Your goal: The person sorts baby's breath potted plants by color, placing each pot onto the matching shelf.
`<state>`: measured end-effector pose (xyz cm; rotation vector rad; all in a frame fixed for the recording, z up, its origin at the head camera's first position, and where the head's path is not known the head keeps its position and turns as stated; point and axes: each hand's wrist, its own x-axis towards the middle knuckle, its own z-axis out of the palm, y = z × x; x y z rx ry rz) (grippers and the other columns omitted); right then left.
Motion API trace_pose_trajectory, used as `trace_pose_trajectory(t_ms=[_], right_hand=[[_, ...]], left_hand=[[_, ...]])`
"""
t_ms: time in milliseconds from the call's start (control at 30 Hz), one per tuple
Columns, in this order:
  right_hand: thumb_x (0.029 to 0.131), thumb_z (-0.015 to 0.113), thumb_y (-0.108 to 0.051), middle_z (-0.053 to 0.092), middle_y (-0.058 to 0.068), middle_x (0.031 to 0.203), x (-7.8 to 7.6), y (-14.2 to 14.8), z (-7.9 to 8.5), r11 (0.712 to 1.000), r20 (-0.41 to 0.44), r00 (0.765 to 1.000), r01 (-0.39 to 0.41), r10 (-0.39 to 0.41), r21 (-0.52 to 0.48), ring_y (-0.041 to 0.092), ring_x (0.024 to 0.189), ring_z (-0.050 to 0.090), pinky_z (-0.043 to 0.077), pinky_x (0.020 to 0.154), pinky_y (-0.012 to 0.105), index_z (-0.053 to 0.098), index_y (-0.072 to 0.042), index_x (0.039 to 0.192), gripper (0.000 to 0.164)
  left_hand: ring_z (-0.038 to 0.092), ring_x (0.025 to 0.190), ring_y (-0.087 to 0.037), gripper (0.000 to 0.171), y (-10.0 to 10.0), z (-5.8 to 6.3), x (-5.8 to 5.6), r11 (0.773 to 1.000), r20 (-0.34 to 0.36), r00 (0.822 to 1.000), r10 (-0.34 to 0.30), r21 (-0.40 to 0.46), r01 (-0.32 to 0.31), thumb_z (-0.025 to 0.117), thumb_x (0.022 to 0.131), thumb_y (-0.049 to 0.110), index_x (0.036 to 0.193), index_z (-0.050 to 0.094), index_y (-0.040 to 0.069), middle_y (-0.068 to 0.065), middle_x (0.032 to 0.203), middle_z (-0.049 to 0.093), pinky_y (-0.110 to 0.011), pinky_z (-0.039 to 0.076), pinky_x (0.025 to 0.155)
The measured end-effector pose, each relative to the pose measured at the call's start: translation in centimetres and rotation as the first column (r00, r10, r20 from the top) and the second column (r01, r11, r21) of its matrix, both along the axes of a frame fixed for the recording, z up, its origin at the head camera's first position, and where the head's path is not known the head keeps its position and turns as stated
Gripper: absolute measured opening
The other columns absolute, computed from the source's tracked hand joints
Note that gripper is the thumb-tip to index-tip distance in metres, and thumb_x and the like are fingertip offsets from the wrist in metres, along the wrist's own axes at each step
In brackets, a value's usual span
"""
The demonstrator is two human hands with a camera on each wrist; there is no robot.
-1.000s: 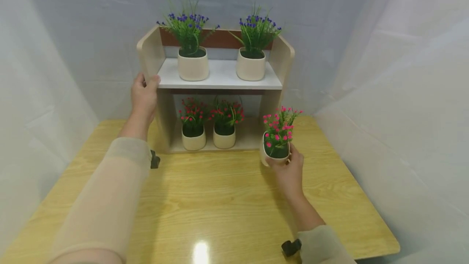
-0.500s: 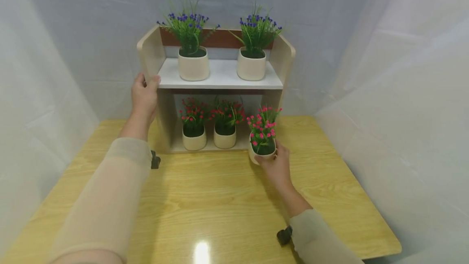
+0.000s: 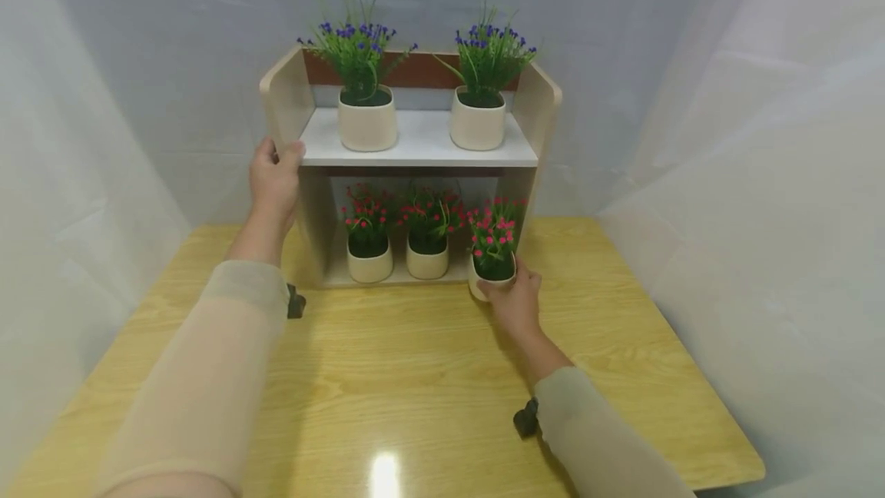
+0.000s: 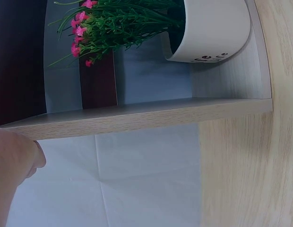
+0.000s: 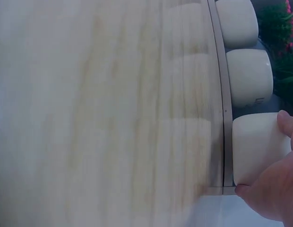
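Observation:
My right hand (image 3: 515, 302) grips a cream flowerpot (image 3: 482, 289) with pink artificial flowers at the right end of the shelf unit's lower level. In the right wrist view the held pot (image 5: 257, 146) is at the lower board's front edge, beside two others. My left hand (image 3: 275, 183) holds the left side panel of the two-level wooden shelf (image 3: 418, 161), with its thumb at the front by the upper board. On the lower level stand two more pots of pink-red flowers, a left pot (image 3: 369, 267) and a middle pot (image 3: 427, 263).
Two cream pots with purple flowers, one on the left (image 3: 368, 125) and one on the right (image 3: 477, 125), stand on the upper board. The shelf rests at the back of a wooden table (image 3: 401, 375). Pale sheeting (image 3: 774, 175) hangs around the table.
My right hand has carried its flowerpot leftward and then a little inward, to the right end of the lower level. The left hand keeps its hold on the side panel.

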<state>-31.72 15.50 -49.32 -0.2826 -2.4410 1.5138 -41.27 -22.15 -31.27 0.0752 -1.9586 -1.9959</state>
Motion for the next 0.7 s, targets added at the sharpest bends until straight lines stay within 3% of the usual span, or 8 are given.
trace_pose_trajectory(t_ms=[200, 467, 700], right_hand=[[0.092, 0.088, -0.03, 0.038, 0.027, 0.15, -0.8, -0.4, -0.4, 1.0, -0.02, 0.999, 0.026, -0.026, 0.0, 0.046, 0.137, 0.052, 0.047, 0.122, 0.06, 0.034, -0.005, 0.168, 0.096], [0.09, 0.088, -0.022, 0.043, 0.029, 0.158, -1.4, -1.1, -0.2, 0.992, -0.083, 0.991, 0.095, -0.102, -0.088, 0.047, 0.148, 0.048, 0.041, 0.128, 0.058, 0.037, 0.005, 0.157, 0.089], [0.087, 0.091, -0.033, 0.043, 0.026, 0.148, -1.6, -1.8, 0.1, 0.979, -0.033, 0.979, 0.203, -0.202, 0.02, 0.048, 0.127, 0.059, 0.054, 0.11, 0.06, 0.046, -0.003, 0.154, 0.086]], left_hand=[[0.041, 0.155, -0.019, 0.054, 0.0, -0.2, 0.1, 1.0, -0.003, 1.0, -0.005, -0.003, 0.005, 0.058, 0.111, 0.038, 0.162, 0.048, 0.024, -0.005, 0.169, 0.046, -0.035, 0.029, 0.136], [0.043, 0.149, -0.018, 0.05, 0.1, -0.1, 0.4, 1.0, -0.021, 1.0, -0.017, -0.017, 0.017, 0.057, 0.111, 0.038, 0.158, 0.051, 0.022, -0.001, 0.156, 0.051, -0.039, 0.032, 0.132], [0.045, 0.146, -0.017, 0.051, 0.0, -0.1, 0.2, 1.0, -0.023, 1.0, -0.021, 0.005, 0.022, 0.058, 0.111, 0.036, 0.158, 0.051, 0.019, 0.003, 0.148, 0.053, -0.036, 0.033, 0.131]])
